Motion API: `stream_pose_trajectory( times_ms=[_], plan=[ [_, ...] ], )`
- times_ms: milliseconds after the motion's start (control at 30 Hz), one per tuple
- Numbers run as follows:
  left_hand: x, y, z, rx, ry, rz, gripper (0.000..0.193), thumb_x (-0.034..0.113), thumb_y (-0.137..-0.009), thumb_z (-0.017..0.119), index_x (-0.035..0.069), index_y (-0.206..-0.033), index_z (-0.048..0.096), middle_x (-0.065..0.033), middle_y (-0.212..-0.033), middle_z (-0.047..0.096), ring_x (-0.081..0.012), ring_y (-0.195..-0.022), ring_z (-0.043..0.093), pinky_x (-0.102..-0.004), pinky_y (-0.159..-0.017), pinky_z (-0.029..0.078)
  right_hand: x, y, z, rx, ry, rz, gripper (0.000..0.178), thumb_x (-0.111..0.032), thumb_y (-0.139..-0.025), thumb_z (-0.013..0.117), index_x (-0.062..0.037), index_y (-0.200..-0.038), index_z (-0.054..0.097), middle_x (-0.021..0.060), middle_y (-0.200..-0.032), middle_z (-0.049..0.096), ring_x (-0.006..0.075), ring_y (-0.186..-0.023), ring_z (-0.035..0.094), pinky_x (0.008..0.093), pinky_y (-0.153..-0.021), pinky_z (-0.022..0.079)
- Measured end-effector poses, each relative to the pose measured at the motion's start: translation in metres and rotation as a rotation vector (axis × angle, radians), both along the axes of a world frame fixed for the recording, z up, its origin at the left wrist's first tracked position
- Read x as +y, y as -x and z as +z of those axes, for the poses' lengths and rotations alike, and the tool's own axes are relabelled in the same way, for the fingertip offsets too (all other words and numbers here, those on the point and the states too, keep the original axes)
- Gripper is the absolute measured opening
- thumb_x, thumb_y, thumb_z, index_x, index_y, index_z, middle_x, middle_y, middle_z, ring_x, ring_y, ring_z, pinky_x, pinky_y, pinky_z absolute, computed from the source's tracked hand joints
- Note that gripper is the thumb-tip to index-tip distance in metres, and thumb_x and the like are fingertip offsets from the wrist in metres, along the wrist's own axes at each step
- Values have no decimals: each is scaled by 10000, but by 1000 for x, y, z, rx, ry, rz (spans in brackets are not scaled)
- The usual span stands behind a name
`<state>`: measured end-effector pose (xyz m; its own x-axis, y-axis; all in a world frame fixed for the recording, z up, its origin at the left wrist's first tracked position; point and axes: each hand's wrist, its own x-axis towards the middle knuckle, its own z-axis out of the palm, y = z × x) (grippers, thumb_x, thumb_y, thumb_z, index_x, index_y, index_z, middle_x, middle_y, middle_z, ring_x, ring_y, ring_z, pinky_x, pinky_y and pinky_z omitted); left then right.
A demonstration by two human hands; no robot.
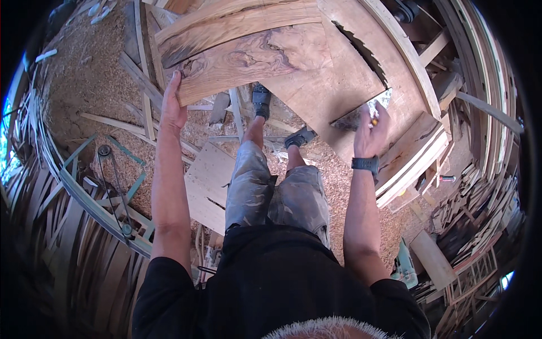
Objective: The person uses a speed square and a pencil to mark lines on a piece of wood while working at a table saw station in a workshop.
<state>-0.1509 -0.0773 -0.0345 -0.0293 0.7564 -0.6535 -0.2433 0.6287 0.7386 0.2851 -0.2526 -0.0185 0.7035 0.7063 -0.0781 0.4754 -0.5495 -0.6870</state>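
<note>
A wide wooden plank (248,53) with dark swirling grain lies across the top of the view, resting on a larger wooden board (350,85). My left hand (172,104) grips the plank's left end, fingers wrapped over its edge. My right hand (371,133), with a black watch on the wrist, is closed around a small yellow pencil-like object at the plank's right end, next to a rough dark sawn edge (361,113). My legs in camouflage shorts and dark sandals stand below the plank.
Sawdust (84,85) covers the floor. A metal frame with a belt and pulleys (113,186) stands at left. Thin wood strips (39,214) pile at far left, stacked boards (412,164) and offcuts at right, a green power tool (403,268) at lower right.
</note>
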Motion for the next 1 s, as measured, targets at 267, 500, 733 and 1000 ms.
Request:
stream_pose_trajectory(
  times_ms=[267, 500, 733, 1000],
  plan=[
    [-42, -33, 43, 6, 122, -18, 576, 465, -976, 627, 71, -1385, 533, -62, -1305, 622, -198, -1196, 591, -368, -1041, 430, 87, 57, 17, 1091, -68, -161, 743, -460, -928, 695, -83, -1505, 416, 89, -1221, 629, 91, -766, 605, 192, -560, 387],
    [-71, -30, 52, -84, 289, 4, 566, 474, -995, 593, 88, -1403, 517, -89, -1325, 618, -222, -1205, 601, -420, -998, 481, 104, 109, 34, 1072, -112, -219, 964, -494, -801, 807, -103, -1506, 278, 59, -1095, 634, 83, -635, 569, 196, -501, 345],
    [-114, -27, 37, -18, 41, -19, 686, 367, -966, 657, 63, -1514, 378, -114, -1469, 492, -259, -1312, 520, -411, -1116, 396, 68, 97, 0, 1441, -296, -260, 314, -210, -819, 810, -55, -1024, 631, -14, -786, 631, 76, -594, 549, 217, -504, 364],
    [-127, -58, 124, 538, -501, -526, 1129, 204, -711, 902, -22, -1574, 210, -202, -1541, 368, -297, -1426, 368, -425, -1189, 282, 44, 80, -5, 1790, -767, -473, 1039, -800, -783, 622, -116, -1529, 387, 121, -1525, 460, 351, -1362, 432, 520, -1144, 344]
  ],
)
